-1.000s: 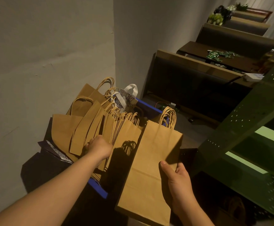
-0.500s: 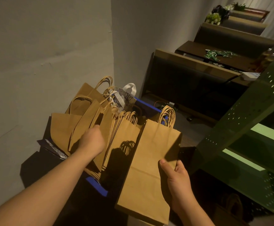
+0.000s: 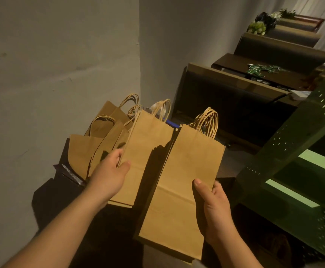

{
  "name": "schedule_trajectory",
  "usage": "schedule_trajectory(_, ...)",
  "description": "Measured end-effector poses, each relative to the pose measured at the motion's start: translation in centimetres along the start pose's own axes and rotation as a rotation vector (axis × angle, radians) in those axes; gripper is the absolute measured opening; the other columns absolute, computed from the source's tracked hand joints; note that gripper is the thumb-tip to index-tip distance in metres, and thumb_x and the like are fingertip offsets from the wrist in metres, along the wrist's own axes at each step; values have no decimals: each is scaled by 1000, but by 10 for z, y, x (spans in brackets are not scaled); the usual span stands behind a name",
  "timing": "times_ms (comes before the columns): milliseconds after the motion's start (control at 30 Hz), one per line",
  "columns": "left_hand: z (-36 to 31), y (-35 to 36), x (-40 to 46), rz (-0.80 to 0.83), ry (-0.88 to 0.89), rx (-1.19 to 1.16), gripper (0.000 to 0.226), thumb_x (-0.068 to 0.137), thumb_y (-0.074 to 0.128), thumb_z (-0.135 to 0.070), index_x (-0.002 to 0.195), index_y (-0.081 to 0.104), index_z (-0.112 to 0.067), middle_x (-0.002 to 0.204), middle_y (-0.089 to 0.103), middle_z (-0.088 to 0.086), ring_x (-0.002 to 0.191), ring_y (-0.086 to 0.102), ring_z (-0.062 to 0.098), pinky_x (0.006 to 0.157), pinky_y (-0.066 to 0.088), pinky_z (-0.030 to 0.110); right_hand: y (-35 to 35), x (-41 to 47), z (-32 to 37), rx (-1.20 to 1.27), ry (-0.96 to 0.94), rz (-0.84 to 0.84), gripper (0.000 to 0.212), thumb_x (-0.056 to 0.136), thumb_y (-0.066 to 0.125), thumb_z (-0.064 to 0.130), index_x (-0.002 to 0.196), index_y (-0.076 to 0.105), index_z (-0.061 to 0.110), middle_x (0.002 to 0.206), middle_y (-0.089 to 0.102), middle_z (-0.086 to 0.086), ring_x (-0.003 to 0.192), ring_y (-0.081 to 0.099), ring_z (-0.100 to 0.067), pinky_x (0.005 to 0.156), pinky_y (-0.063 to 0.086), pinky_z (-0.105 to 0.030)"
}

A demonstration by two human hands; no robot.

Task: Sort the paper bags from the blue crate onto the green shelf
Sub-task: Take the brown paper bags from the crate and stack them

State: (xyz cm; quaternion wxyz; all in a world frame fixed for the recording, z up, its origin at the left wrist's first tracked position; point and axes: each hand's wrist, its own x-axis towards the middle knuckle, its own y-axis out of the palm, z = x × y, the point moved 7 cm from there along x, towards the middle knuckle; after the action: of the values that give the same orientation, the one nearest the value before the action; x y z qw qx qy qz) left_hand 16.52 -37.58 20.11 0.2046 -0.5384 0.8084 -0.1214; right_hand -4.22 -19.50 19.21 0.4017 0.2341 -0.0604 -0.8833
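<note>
One bag [image 3: 185, 182] gripped by right hand [image 3: 214, 209], second [image 3: 148, 157] pinched by left hand [image 3: 109, 175]; more left in crate [image 3: 172, 124], none seen shelved.

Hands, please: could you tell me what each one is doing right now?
Left hand: grips a paper bag.
Right hand: grips another paper bag.

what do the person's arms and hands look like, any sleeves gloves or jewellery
Both forearms are bare right up to the edge of the picture, so no sleeve shows. The left hand and the right hand wear no gloves, and no ring, watch or bracelet is visible on either. The right thumbnail is short and unpainted. The dim light hides finer detail.
</note>
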Motion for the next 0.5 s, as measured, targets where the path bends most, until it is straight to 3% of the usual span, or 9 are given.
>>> schedule_trajectory(67, 13, 12, -7, 48, -54, -48, 51, 103, 57, -32, 151, 41, -33, 148, 56, -5, 130, 58, 19, 106, 51, 52, 5, -1, 5, 35, -30, 43, 36, 91, 68, 16, 126, 56, 22, 103, 78, 2, 91, 76, -13, 60, 58, -18)
schedule_trajectory(300, 32, 58, -30, 225, -180, -241, 58, 97, 50, -42, 153, 39, -36, 141, 61, -4, 130, 58, 22, 109, 48, 55, 8, -2, 5, 46, -70, 93, 38, 92, 67, 14, 127, 57, 26, 112, 76, -1, 101, 75, -20, 73, 59, -28)
schedule_trajectory(500, 30, 72, -47, 216, -192, -375, 58, 104, 47, -40, 159, 32, -34, 152, 53, -4, 139, 49, 21, 116, 41, 55, 1, -4, 1, -39, -77, 53, 34, 92, 69, 19, 124, 60, 27, 112, 76, 1, 102, 75, -20, 89, 56, -43)
